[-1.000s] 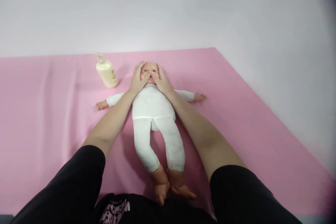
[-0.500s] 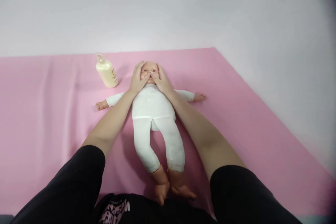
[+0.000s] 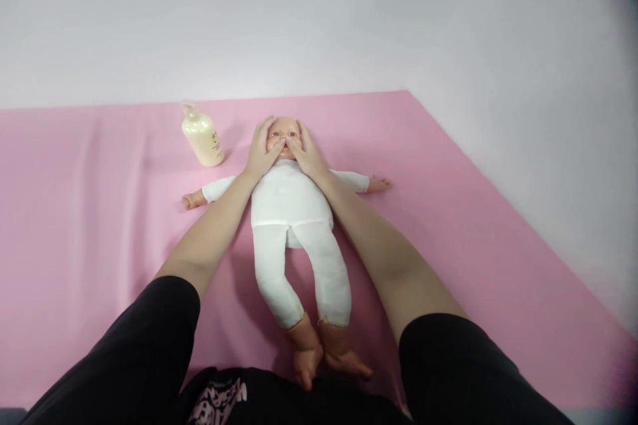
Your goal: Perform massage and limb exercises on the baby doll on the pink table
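1. Centrally, a baby doll [image 3: 292, 196] lies on its back with arms outstretched; its head [image 3: 284, 125] is smooth and rounded, like moulded plastic, and matte white cloth [image 3: 269, 269] covers torso, arms and legs, hemmed straight at the waist

2. The bare feet [image 3: 306, 355], smooth and moulded, point towards the person's black shirt [image 3: 299, 405]

3. Beneath the doll, a pink sheet [image 3: 448, 246] shows a low sheen, soft folds at left and straight edges meeting in a corner; a plain pale surface [image 3: 299, 20] extends beyond

4. A glossy, cream-yellow pump bottle [image 3: 203, 139], round-shouldered, stands on the sheet near the left hand [image 3: 261, 149] but apart from it; its lettering is too small to read

5. The left hand lies along one side of the head, fingers side by side, thumb spread away across the cheek

6. The right hand [image 3: 310, 151] mirrors it opposite; spacing of its fingers cannot be told

7. The head thus rests between both hands, eyes visible, thumb tips just below the nose; whether they touch each other cannot be told
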Motion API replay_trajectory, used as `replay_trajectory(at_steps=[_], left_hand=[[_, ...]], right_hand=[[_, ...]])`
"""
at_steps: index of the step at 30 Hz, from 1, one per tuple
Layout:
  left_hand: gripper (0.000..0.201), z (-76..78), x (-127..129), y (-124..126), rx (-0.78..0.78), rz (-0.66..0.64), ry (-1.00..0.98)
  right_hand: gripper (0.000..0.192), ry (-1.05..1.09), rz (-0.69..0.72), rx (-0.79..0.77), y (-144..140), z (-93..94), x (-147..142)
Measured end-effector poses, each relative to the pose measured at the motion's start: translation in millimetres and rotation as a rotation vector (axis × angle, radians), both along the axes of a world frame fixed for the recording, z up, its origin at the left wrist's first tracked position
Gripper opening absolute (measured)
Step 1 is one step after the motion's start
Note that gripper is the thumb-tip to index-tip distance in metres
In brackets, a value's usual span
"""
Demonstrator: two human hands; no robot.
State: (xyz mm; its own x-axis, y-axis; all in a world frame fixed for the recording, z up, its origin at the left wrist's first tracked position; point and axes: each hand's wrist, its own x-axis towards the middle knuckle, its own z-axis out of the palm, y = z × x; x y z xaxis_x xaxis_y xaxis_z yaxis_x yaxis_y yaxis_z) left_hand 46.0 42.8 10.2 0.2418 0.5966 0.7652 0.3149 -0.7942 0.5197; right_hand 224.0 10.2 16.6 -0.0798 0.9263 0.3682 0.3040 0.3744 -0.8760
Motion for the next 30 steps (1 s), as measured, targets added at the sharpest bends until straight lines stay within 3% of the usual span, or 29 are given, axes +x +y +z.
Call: replay_trajectory(at_steps=[30], left_hand=[[0.065,-1.7,-1.7,0.1,0.009,-0.021,0.004]], right_hand=[[0.107,0.0,0.016,0.0,0.5,0.4,-0.7]])
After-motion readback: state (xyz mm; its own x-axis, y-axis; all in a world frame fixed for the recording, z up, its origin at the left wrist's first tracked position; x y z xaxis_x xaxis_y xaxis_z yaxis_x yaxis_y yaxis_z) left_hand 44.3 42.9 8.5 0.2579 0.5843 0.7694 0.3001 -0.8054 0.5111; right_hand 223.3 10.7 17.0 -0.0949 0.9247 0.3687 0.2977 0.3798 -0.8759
